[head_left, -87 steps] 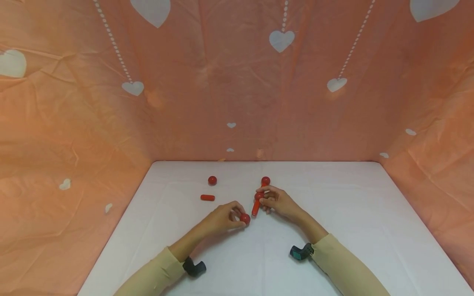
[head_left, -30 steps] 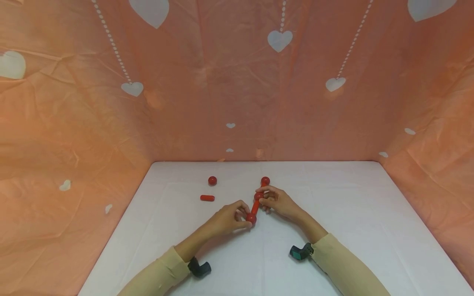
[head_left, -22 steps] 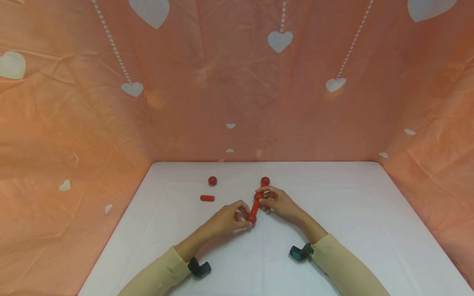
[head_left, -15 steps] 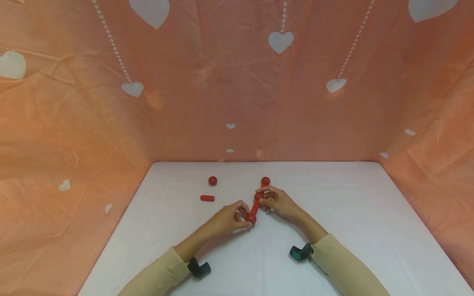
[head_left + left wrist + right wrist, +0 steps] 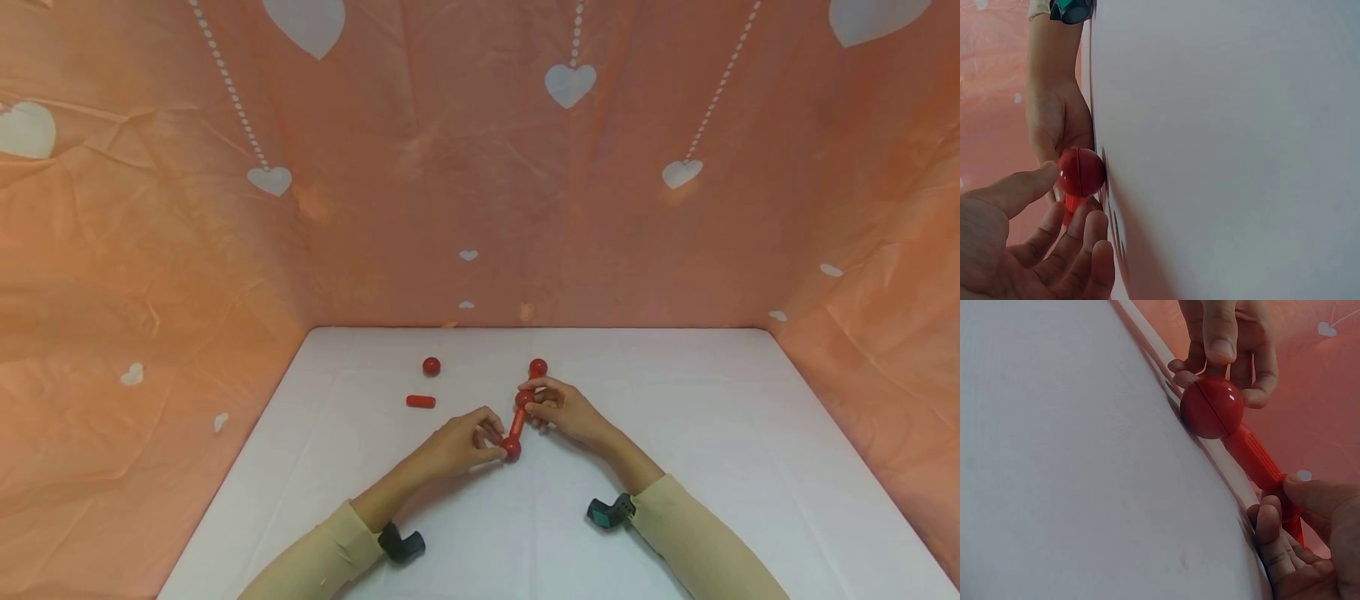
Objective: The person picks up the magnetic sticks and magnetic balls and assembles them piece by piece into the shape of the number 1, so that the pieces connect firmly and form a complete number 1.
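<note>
A chain of red balls and rods runs toward the front of the table in the head view. My right hand pinches its middle red ball between thumb and fingers. From there a red rod leads to the near-end red ball, which has a seam round it. My left hand is beside that end ball, thumb and fingers spread apart at its edge rather than wrapped round it. The far-end red ball joins the middle one through another rod, partly hidden by my right fingers.
A loose red ball and a loose red rod lie left of the chain. The white table is enclosed by orange cloth with pale hearts. Dark cameras sit at both wrists.
My left hand brought its ball rightward to the near end of the rod, where it now joins the chain. Since then the left fingers have loosened from it. The right hand stays put.
</note>
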The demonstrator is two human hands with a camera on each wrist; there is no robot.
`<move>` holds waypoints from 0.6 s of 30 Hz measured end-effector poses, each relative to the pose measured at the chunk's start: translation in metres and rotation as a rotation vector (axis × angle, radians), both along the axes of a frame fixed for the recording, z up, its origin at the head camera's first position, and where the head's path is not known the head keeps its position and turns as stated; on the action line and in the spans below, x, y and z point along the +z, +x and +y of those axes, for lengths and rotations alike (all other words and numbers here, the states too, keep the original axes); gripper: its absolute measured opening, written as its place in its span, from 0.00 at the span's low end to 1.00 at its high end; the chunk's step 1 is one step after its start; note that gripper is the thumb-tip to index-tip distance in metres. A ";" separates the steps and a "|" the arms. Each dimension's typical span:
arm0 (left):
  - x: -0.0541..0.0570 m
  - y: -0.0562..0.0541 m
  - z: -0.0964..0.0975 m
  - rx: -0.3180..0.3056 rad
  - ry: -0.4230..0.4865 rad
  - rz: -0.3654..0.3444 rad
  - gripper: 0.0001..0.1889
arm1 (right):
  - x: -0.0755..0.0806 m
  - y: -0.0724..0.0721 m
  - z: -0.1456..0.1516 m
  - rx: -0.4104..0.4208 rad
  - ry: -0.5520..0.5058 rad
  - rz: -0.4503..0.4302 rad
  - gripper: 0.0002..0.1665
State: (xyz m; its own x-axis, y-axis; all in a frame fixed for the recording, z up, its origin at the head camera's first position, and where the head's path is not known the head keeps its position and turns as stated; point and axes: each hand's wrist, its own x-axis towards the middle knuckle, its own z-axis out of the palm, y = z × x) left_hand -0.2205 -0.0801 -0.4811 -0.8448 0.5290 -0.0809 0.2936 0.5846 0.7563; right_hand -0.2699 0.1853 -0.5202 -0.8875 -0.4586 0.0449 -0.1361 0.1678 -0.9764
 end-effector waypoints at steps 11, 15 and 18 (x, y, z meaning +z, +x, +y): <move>0.002 -0.002 -0.015 0.072 -0.088 0.076 0.13 | 0.001 0.002 -0.001 -0.003 0.004 -0.003 0.24; 0.004 -0.005 -0.023 0.098 -0.093 0.086 0.13 | 0.000 0.001 -0.001 0.000 0.003 -0.003 0.24; 0.007 -0.008 -0.029 0.123 -0.101 0.088 0.14 | 0.000 0.001 -0.001 -0.001 0.007 -0.007 0.24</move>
State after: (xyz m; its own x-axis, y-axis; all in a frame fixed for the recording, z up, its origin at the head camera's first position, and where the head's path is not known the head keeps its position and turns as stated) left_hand -0.2283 -0.1093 -0.4743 -0.9087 0.4143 -0.0512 0.2779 0.6919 0.6663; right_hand -0.2693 0.1846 -0.5206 -0.8881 -0.4583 0.0354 -0.1292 0.1749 -0.9761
